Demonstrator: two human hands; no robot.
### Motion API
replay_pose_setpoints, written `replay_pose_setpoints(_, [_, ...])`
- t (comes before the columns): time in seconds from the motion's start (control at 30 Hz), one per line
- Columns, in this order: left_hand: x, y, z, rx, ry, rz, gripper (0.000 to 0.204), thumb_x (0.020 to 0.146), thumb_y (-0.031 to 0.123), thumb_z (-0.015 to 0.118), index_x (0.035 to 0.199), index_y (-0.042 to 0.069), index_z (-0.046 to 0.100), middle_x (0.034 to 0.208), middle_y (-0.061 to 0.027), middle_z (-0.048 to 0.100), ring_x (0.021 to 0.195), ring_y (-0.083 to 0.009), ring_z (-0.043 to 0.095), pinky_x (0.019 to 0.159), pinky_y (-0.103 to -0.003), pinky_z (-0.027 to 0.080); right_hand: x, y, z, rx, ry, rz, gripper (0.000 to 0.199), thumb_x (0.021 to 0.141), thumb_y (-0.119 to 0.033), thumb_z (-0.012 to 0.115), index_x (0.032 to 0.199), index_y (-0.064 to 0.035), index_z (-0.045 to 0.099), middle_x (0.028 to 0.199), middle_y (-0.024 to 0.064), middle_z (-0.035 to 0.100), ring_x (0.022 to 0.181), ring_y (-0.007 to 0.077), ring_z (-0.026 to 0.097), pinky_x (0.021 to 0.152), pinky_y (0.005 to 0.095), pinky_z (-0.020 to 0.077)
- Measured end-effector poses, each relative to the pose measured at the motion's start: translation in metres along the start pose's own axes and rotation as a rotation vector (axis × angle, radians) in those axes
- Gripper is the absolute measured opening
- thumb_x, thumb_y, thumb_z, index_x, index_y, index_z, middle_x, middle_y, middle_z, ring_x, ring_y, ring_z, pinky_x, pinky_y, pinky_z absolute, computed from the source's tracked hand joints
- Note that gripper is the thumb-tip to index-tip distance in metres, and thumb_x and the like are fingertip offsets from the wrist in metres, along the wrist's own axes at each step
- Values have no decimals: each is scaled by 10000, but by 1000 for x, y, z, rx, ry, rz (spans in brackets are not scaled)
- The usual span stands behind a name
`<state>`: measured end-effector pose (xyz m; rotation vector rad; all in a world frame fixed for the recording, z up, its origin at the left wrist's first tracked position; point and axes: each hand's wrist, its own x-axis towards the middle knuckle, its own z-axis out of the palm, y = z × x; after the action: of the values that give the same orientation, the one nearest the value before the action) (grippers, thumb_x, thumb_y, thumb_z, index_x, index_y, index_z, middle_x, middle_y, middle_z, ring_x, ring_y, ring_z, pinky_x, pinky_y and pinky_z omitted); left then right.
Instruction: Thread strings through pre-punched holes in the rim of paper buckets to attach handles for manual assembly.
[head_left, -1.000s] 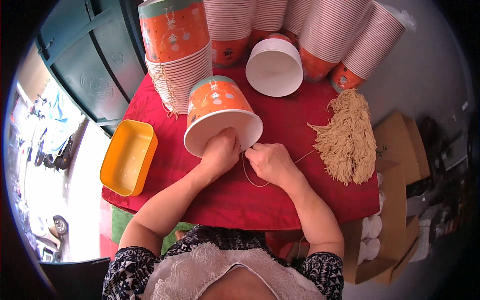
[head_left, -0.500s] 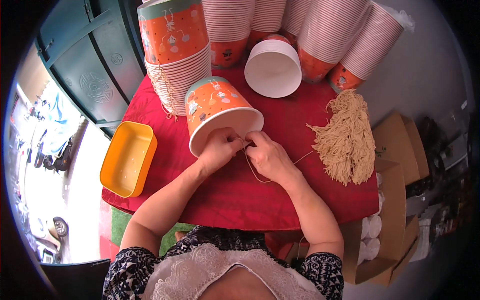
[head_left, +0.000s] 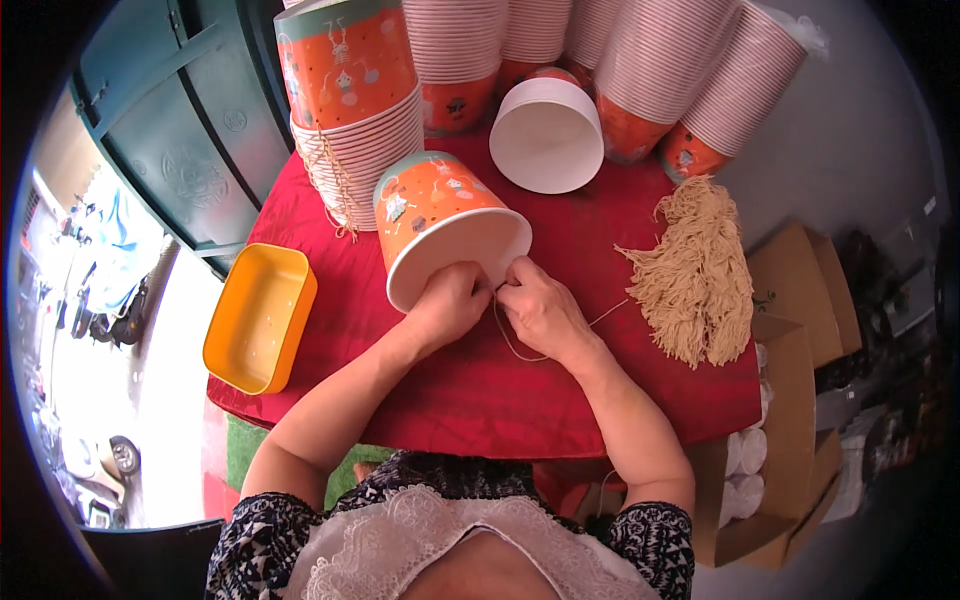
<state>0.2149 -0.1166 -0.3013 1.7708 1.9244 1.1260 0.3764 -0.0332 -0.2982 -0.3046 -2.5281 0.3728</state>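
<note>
Mid-table, left hand (head_left: 452,303) curls on the tipped orange cup's (head_left: 440,225) rim; right hand (head_left: 540,310) pinches a tan string (head_left: 512,345) beside it

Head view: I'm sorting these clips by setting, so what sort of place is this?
Probably a small, informal craft or packing workstation: a table with a red cloth, tall stacks of paper tubs, a bundle of tan strings, and cardboard boxes beside it.

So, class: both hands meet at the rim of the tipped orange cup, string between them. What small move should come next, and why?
Probably draw the string snug: the left hand and right hand pinch it at the rim of the orange paper cup, and a slack loop hangs below.
</note>
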Motion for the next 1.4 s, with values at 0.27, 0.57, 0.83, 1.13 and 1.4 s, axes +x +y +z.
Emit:
replay_pose_setpoints(0.27, [-8,1,5,104,-39,74,134,804,53,613,911,-27,626,905,-229,647,840,-385,641,730,-426,514,-2,1,10,139,-7,303,94,814,-90,600,851,-5,619,866,174,634,800,397,627,675,482,516])
replay_pose_setpoints(0.57, [-9,2,9,143,-7,65,147,831,79,625,922,-35,614,939,-245,628,900,-440,614,781,-471,505,8,-5,-12,565,-8,620,211,877,-177,613,854,28,652,768,210,655,725,335,668,642,420,506])
replay_pose_setpoints(0.83, [-9,-1,0,-9,-1,42,110,817,84,645,874,-11,653,909,-189,666,876,-363,636,776,-431,507,3,2,-5,480,-34,573,152,851,-98,621,901,41,654,787,156,687,731,201,668,668,334,514])
replay_pose_setpoints(1.13, [-5,4,-8,-346,-34,-334,130,894,120,581,900,-6,612,687,-54,592,559,-121,552,485,-271,449,7,-5,-12,-5,300,211,118,811,-91,649,766,10,607,718,132,612,691,327,586,706,409,493])
replay_pose_setpoints(1.4, [-4,5,-12,-357,-48,-402,140,881,103,564,856,-16,633,661,-76,625,561,-144,594,507,-292,471,7,-27,16,163,284,314,185,840,-27,630,1014,3,575,852,186,680,770,341,684,664,417,541])
